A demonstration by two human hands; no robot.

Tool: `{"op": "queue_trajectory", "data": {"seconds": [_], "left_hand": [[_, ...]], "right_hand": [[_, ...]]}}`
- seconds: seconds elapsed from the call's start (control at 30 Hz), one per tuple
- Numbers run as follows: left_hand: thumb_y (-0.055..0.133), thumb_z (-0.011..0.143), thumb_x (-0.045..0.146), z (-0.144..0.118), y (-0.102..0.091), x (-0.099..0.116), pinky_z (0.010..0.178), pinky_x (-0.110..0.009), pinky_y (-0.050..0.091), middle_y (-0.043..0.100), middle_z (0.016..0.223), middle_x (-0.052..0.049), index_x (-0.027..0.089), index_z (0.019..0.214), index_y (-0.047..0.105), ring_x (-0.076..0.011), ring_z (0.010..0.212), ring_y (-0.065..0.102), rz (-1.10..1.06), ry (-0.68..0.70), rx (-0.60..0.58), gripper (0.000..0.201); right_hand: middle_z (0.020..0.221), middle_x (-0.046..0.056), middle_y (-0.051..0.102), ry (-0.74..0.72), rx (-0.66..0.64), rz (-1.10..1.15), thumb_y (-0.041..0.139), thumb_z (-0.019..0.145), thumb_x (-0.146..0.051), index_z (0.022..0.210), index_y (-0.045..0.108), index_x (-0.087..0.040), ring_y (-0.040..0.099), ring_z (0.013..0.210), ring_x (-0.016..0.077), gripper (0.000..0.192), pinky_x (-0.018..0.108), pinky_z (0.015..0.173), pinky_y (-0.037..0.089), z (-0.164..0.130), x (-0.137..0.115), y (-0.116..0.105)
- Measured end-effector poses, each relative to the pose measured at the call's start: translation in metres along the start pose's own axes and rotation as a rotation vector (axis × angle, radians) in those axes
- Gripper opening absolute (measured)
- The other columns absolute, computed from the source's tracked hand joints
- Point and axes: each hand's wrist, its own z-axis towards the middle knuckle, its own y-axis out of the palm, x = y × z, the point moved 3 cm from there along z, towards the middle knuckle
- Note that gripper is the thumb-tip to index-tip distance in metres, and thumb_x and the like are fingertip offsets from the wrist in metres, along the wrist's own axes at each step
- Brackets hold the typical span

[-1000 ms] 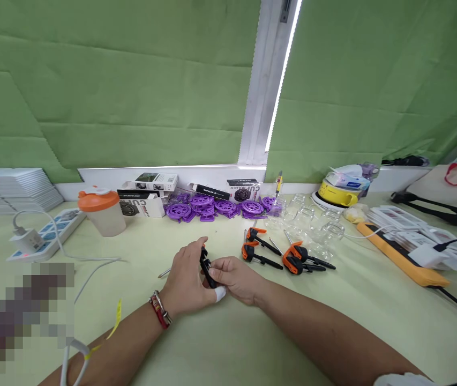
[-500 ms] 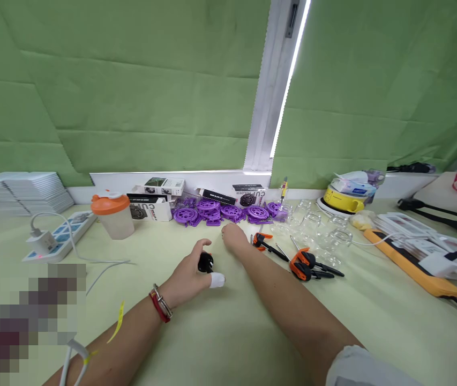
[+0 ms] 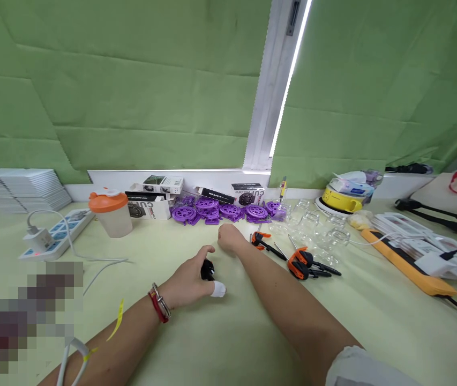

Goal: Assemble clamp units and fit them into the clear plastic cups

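Observation:
My left hand (image 3: pixel 190 281), with a white covering on its thumb, is curled around a small glossy black object (image 3: pixel 208 270). Thumb and index finger stand apart at its sides, and its kind does not show. Just beyond and to the right, my right hand (image 3: pixel 229 239) is closed low over the table; its fingers face away, so anything in them is hidden. Black-and-orange tools with thin metal rods (image 3: pixel 301 262) lie right of my right forearm. Behind the hands is a row of purple plastic wheel-like parts (image 3: pixel 207 206).
Cup holder boxes (image 3: pixel 151 208) stand at the back, left of which is an orange-lidded shaker (image 3: pixel 110 217). Clear glass-like cups (image 3: pixel 312 222) crowd the right. A power strip (image 3: pixel 69 231) and white cable lie left; an orange-edged strip (image 3: pixel 407 262) lies far right.
My left hand has shifted slightly right and down with the black object, which has turned a little. My right hand stays closed and has moved slightly left.

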Motion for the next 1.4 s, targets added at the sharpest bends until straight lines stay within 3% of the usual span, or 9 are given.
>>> {"op": "queue_trajectory", "data": {"seconds": [0.07,0.2,0.33,0.47,0.57,0.7,0.9,1.1,1.4], "left_hand": [[0.071,0.062,0.041,0.0,0.0,0.001,0.064,-0.029,0.042,0.056,0.094,-0.003,0.025,0.127,0.032,-0.0173,0.072,0.052,0.031,0.005,-0.026,0.078],[0.072,0.061,0.045,0.001,0.0,0.0,0.063,-0.029,0.041,0.055,0.096,-0.003,0.026,0.128,0.029,-0.0176,0.074,0.051,0.077,0.026,-0.038,0.082],[0.071,0.062,0.045,0.0,0.001,0.002,0.059,-0.028,0.041,0.055,0.089,-0.001,0.026,0.126,0.03,-0.0167,0.069,0.051,0.109,0.033,-0.048,0.079],[0.073,0.059,0.045,-0.001,0.002,0.005,0.063,-0.03,0.043,0.057,0.092,-0.003,0.023,0.128,0.029,-0.0197,0.076,0.055,0.125,0.041,-0.067,0.084],[0.073,0.058,0.046,-0.001,0.003,0.005,0.066,-0.032,0.044,0.059,0.094,-0.004,0.023,0.128,0.03,-0.0222,0.08,0.057,0.145,0.056,-0.076,0.086],[0.072,0.057,0.047,-0.001,0.003,0.007,0.069,-0.033,0.044,0.061,0.096,-0.005,0.023,0.129,0.032,-0.0237,0.082,0.058,0.174,0.085,-0.076,0.086],[0.071,0.055,0.047,0.0,0.004,0.011,0.07,-0.034,0.045,0.061,0.098,-0.005,0.023,0.13,0.033,-0.0242,0.083,0.058,0.221,0.1,-0.089,0.087],[0.072,0.056,0.047,-0.001,0.004,0.013,0.07,-0.033,0.044,0.061,0.1,-0.005,0.023,0.128,0.034,-0.0243,0.084,0.058,0.221,0.097,-0.113,0.084],[0.071,0.058,0.044,-0.002,0.004,0.015,0.069,-0.032,0.044,0.061,0.098,-0.004,0.023,0.123,0.037,-0.0224,0.083,0.058,0.177,0.107,-0.138,0.076]], "right_hand": [[0.086,0.013,0.068,-0.048,0.013,0.047,0.058,0.067,-0.006,0.079,0.066,-0.011,0.063,0.081,0.0213,0.014,0.025,0.064,0.044,-0.006,-0.003,-0.005],[0.08,0.004,0.068,-0.153,0.011,0.253,0.053,0.074,-0.011,0.095,0.062,-0.016,0.062,0.069,0.0128,0.023,0.021,0.06,0.046,-0.032,-0.004,-0.02],[0.057,-0.001,0.061,-0.208,-0.238,0.857,0.056,0.075,-0.018,0.086,0.064,-0.014,0.058,0.052,0.0111,0.014,0.025,0.058,0.049,-0.069,0.003,-0.021],[0.061,0.001,0.063,-0.248,-0.4,1.039,0.063,0.072,-0.022,0.083,0.065,-0.013,0.061,0.055,0.0131,0.014,0.028,0.06,0.05,-0.101,0.01,-0.012],[0.067,0.001,0.063,-0.362,-0.338,0.952,0.06,0.073,-0.015,0.077,0.066,-0.014,0.063,0.06,0.013,0.007,0.027,0.063,0.05,-0.113,0.008,-0.011],[0.075,0.001,0.065,-0.641,-0.127,0.637,0.061,0.076,-0.009,0.074,0.066,-0.017,0.061,0.071,0.0123,0.01,0.025,0.071,0.047,-0.117,-0.001,-0.016],[0.075,0.0,0.066,-0.873,0.043,0.429,0.06,0.082,-0.017,0.074,0.064,-0.019,0.06,0.075,0.0128,0.01,0.024,0.071,0.046,-0.114,-0.006,-0.011],[0.08,0.001,0.066,-0.947,0.068,0.39,0.055,0.086,-0.018,0.076,0.063,-0.019,0.06,0.077,0.0123,0.013,0.024,0.072,0.047,-0.115,-0.005,-0.005],[0.084,0.002,0.064,-0.939,0.083,0.388,0.055,0.085,-0.017,0.077,0.062,-0.019,0.059,0.082,0.0131,0.011,0.024,0.073,0.048,-0.115,-0.006,-0.003]]}}
